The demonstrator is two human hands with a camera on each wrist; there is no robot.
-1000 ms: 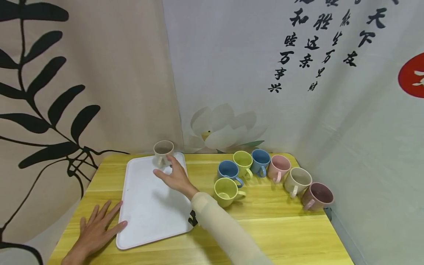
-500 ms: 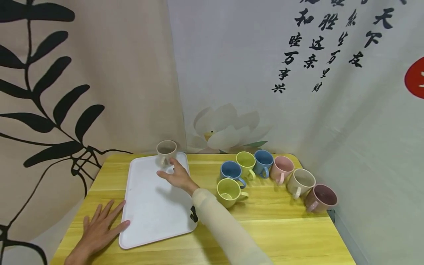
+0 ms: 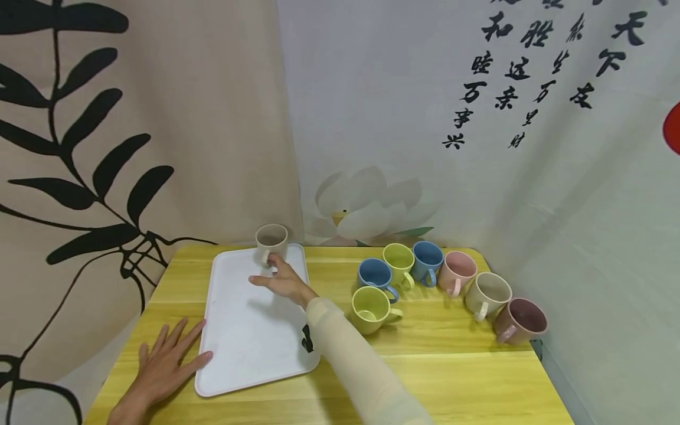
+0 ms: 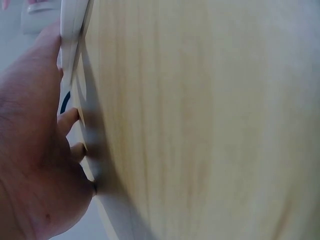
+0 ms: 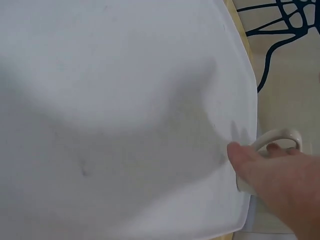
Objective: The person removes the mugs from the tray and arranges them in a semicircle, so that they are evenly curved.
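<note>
A beige mug (image 3: pixel 271 239) stands upright at the far edge of a white tray (image 3: pixel 249 330). My right hand (image 3: pixel 285 283) is at its near side, the index fingertip by the handle and the thumb spread well away to the left. Part of the mug (image 5: pixel 282 135) shows behind the fingers in the right wrist view, so their exact contact is hidden. On the wooden table (image 3: pixel 457 378) my left hand (image 3: pixel 164 366) lies with fingers spread, its fingertips and thumb touching the tray's left edge.
Right of the tray stand two yellow mugs (image 3: pixel 370 307), two blue mugs (image 3: pixel 375 273), a pink mug (image 3: pixel 458 268), a cream mug (image 3: pixel 489 289) and a mauve mug (image 3: pixel 522 319). A fabric backdrop (image 3: pixel 212 118) hangs behind the table.
The view has turned slightly left, shifting the scene rightward. My right hand has slid a little left against the mug. The mug keeps its place on the tray; the left hand stays put.
</note>
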